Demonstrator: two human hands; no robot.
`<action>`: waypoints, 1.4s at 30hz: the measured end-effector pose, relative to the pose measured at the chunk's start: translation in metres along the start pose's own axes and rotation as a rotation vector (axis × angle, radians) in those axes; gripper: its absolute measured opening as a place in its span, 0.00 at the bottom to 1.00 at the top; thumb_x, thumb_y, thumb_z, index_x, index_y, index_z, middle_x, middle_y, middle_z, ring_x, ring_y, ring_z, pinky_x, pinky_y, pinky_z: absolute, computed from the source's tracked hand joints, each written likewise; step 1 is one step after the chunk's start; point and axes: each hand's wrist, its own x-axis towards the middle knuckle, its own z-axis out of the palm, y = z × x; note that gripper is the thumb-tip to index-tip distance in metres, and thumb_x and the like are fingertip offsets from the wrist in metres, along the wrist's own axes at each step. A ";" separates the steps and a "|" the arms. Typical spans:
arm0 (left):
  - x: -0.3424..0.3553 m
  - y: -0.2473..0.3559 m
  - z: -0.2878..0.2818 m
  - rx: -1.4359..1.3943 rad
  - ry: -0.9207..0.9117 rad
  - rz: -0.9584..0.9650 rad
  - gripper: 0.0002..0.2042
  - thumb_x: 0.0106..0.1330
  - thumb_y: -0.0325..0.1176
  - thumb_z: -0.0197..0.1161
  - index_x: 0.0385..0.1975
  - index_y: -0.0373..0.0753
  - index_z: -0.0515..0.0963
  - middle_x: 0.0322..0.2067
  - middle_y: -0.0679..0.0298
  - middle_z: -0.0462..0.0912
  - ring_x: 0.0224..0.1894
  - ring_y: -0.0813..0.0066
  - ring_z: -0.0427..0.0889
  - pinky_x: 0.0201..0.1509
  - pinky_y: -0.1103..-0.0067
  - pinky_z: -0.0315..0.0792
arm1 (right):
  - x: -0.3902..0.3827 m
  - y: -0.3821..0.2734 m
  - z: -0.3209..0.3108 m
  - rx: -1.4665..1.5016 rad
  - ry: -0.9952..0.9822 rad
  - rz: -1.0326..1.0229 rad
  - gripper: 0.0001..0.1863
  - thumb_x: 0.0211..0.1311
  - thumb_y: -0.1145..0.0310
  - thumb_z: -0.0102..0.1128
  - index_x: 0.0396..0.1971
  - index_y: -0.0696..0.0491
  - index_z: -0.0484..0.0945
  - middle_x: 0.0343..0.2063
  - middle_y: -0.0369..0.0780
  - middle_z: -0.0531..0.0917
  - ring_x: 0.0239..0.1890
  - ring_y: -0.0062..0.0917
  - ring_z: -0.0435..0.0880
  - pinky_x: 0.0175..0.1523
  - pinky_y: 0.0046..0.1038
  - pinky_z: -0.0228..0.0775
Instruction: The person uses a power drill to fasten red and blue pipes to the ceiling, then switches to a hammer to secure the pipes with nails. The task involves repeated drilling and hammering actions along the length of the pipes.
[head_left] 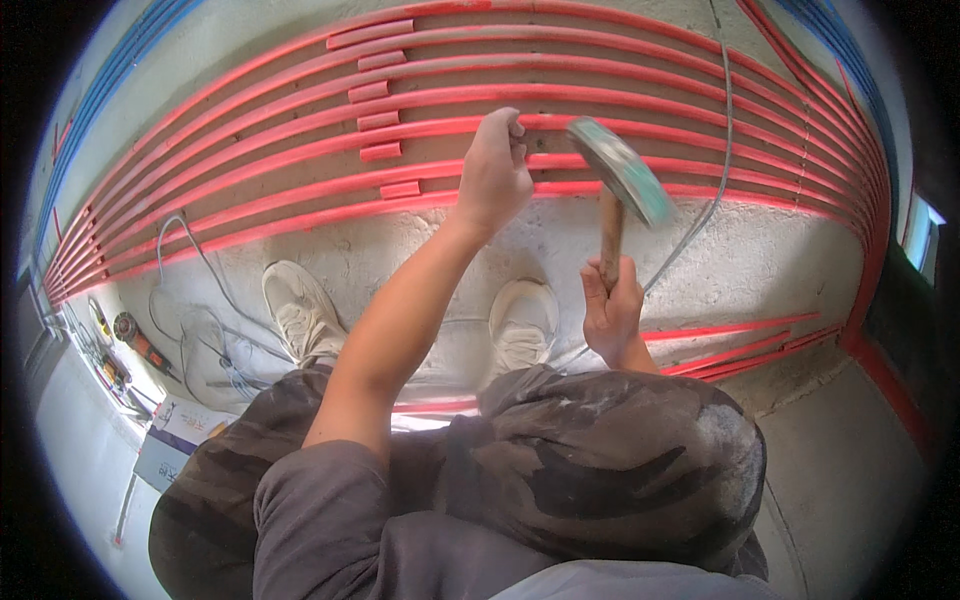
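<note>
My right hand (612, 312) is wrapped round the wooden handle of a hammer (611, 235). The hammer's head, partly green and smeared by motion, is raised over the red pipes. To its left my left hand (495, 170) is closed, with thumb and fingers pinched together above the row of parallel red pipes (440, 127). Whatever lies between those fingers is too small or hidden to make out. Short red pipe pieces (380, 151) lie in a column across the row, left of my left hand.
A grey cable (727, 120) crosses the pipes on the right. Loose red pipes (740, 328) lie at lower right. At left are an orange-and-black power tool (142, 342), tangled cords and a cardboard box (178, 435). Blue pipes (110, 75) run along the far left. My shoes stand beside the pipe row.
</note>
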 end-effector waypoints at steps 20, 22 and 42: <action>0.229 -0.025 -0.046 0.579 0.111 0.188 0.07 0.65 0.29 0.64 0.39 0.35 0.84 0.42 0.47 0.85 0.45 0.44 0.84 0.52 0.58 0.77 | 0.043 0.006 -0.027 0.151 0.189 0.314 0.16 0.78 0.58 0.61 0.41 0.59 0.77 0.21 0.41 0.76 0.26 0.27 0.75 0.34 0.37 0.69; 0.258 -0.042 -0.056 0.663 -0.019 0.188 0.09 0.64 0.29 0.60 0.41 0.36 0.84 0.45 0.45 0.84 0.48 0.42 0.84 0.53 0.55 0.77 | 0.042 0.010 -0.019 0.178 0.187 0.314 0.16 0.77 0.58 0.61 0.40 0.59 0.76 0.22 0.42 0.76 0.27 0.28 0.75 0.35 0.38 0.69; 0.158 0.013 -0.031 0.576 -0.129 0.420 0.11 0.63 0.19 0.56 0.43 0.33 0.82 0.42 0.47 0.83 0.50 0.45 0.81 0.55 0.58 0.75 | 0.041 0.033 -0.008 -0.060 0.076 0.349 0.20 0.78 0.56 0.57 0.46 0.62 0.69 0.33 0.61 0.83 0.41 0.64 0.82 0.44 0.57 0.71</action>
